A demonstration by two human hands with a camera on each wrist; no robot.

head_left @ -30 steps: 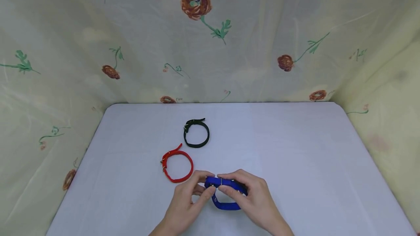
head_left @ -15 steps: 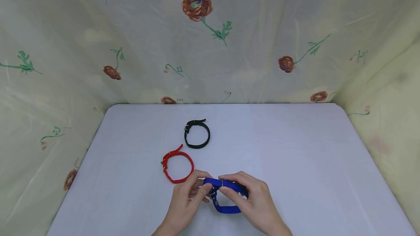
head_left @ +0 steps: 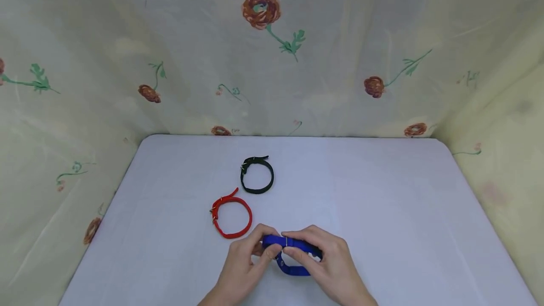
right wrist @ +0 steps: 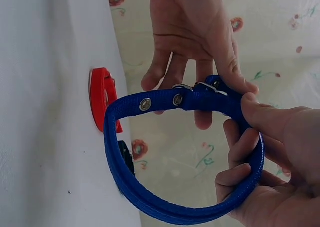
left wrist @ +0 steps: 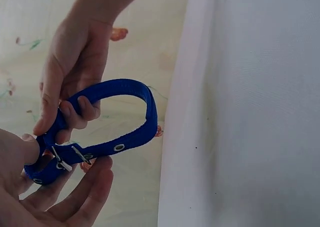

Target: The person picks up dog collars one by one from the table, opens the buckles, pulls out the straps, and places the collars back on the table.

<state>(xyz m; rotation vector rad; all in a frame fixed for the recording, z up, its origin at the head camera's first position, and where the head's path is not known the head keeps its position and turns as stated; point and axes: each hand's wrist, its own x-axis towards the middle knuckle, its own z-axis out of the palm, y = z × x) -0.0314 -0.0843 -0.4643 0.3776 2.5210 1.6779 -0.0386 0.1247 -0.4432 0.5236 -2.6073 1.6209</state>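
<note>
Both hands hold a blue buckle collar (head_left: 295,271) up near the front of the table, its strap closed into a loop. In the head view my left hand (head_left: 244,263) pinches the strap end on the left, thumb in front. My right hand (head_left: 333,261) grips the band just right of it, thumb tip close to the left thumb. The right wrist view shows the metal buckle (right wrist: 212,88) and eyelets (right wrist: 145,104) along the strap. Right fingers (right wrist: 240,152) curl inside the loop. Several left fingers (left wrist: 92,192) extend under the buckle in the left wrist view.
A red collar (head_left: 248,223) lies looped on the white table (head_left: 403,211), left of and beyond the hands. Farther back lies a dark green or black collar (head_left: 272,178), also looped. Flowered cloth (head_left: 323,60) hangs behind and at both sides.
My left thumb drew back leftward and down half a second ago, and is now on the strap again beside the right thumb. My right hand keeps its grip. The other collars stay put.
</note>
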